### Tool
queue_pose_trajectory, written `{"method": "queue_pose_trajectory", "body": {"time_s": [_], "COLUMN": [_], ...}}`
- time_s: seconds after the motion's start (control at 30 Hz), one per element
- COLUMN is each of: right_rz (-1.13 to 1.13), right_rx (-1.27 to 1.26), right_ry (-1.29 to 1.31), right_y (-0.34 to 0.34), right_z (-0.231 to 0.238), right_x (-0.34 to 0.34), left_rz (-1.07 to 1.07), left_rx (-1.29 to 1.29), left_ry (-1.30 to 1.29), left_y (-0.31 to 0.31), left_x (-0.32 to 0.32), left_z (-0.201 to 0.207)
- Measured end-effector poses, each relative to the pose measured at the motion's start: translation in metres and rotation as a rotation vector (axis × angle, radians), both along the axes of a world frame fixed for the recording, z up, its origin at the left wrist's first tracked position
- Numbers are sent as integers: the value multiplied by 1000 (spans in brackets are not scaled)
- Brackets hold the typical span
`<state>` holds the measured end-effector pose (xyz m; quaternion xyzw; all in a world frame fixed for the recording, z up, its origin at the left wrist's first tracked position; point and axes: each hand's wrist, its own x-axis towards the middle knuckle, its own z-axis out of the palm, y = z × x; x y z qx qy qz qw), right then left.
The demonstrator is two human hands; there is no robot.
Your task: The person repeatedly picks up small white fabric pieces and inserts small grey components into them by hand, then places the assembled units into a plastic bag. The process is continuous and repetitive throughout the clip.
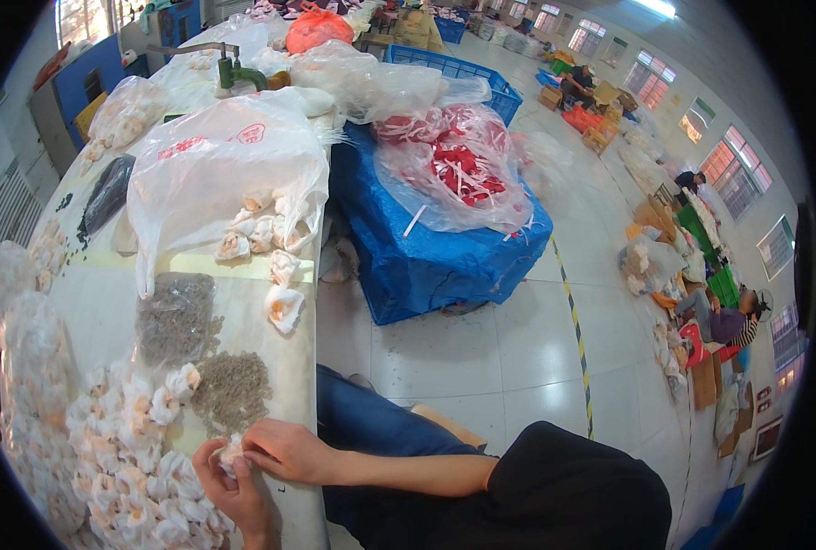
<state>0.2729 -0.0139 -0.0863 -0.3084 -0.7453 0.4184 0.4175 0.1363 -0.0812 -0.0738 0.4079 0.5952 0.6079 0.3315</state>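
Close to the table's right edge, my left hand (231,488) and my right hand (289,451) meet around a small white fabric piece (231,455). Fingers of both hands are closed on it and partly cover it. Just beyond them lies a loose heap of small greyish, transparent-looking pieces (232,392). A clear bag of similar pieces (177,316) lies behind that heap. To the left spreads a big pile of white fabric pieces (133,458) with orange-brown centres. Farther up the table, several more such pieces (282,308) lie beside a white plastic bag (229,151) with red print.
A green hand press (234,73) stands at the table's far end, past a black bag (105,194). Right of the table, a blue-covered stack (435,266) carries a clear bag of red and white ribbons (463,165). Behind it sits a blue crate (454,69). Other people work far right.
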Motion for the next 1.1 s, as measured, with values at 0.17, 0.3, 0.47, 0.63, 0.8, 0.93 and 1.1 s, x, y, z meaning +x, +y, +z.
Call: {"method": "queue_pose_trajectory", "body": {"time_s": [0.17, 0.3, 0.47, 0.63, 0.8, 0.93, 1.1], "right_rz": [-4, -34, -6, -28, -88, -64, -56], "right_rx": [-88, -154, -97, -25, -29, 83, 74], "right_ry": [37, 130, 102, 112, 179, 125, 84], "right_y": [-1, -4, -4, -4, -7, -4, -5], "right_z": [3, 1, 7, 0, -4, -4, -5], "right_x": [1, 2, 5, 3, 1, 1, 2], "left_rz": [-21, -34, -17, 12, -13, 20, -7], "left_rx": [0, 42, 58, 8, 24, 28, 29], "left_ry": [70, 71, 47, 91, 30, 67, 7], "left_y": [0, 0, -1, 0, -1, -1, -2], "left_x": [-6, -1, 5, 2, 2, 3, -1], "left_z": [-5, 2, 5, 5, 4, 7, 2]}}
